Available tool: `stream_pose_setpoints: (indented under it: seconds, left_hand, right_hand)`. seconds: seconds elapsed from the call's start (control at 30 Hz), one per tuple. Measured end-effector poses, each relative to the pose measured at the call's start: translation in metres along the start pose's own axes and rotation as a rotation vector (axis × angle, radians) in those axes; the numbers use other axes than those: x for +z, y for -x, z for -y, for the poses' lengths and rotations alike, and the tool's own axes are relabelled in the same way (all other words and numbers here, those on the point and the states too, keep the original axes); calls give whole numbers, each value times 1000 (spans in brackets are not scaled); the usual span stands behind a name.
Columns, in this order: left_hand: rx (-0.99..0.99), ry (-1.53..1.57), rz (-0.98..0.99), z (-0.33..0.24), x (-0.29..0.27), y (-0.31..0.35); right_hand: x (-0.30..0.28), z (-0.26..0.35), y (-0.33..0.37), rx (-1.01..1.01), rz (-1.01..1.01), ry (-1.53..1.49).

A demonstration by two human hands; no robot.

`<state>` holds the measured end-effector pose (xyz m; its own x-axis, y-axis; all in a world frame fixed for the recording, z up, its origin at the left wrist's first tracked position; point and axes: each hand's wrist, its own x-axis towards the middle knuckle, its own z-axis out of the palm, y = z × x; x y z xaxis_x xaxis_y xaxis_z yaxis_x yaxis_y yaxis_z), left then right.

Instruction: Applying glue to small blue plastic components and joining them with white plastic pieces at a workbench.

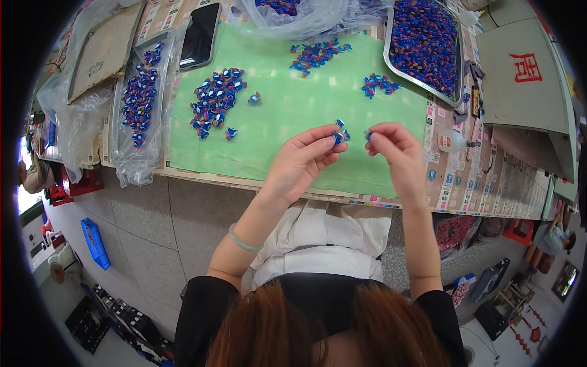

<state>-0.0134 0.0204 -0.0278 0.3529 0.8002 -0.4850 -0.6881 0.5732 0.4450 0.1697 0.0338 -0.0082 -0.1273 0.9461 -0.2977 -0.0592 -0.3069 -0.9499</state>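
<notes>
Over the near part of a green mat (275, 110), my left hand (302, 159) pinches a small shiny blue piece (338, 138) between thumb and fingers. Just right of it, my right hand (400, 153) is closed in a pinch on another small blue piece (368, 136). Both pieces are too small to name, and the hands are slightly apart. A loose blue piece (340, 123) shows beyond the left fingertips. Blue, red and orange pieces lie in a heap (215, 101) at left, a scatter (318, 55) at the back and a small cluster (379, 85) at right.
A metal tray (422, 84) full of such pieces stands back right, near a small white bottle (451, 140) and a large grey box (520, 79). On the left are a black phone (200, 35) and a plastic-wrapped tray (116, 116). A see-through bag (306, 24) lies at the back.
</notes>
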Motion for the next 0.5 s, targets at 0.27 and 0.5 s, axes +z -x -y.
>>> stream_pose_setpoints:
  seconds: [0.27,0.5]
  left_hand:
    - [43,-144,19,3,7,4]
    - [201,-408,-25,2,14,9]
  right_hand:
    - [27,1,13,-40,-17,53]
    - [27,0,14,-62,-9,165]
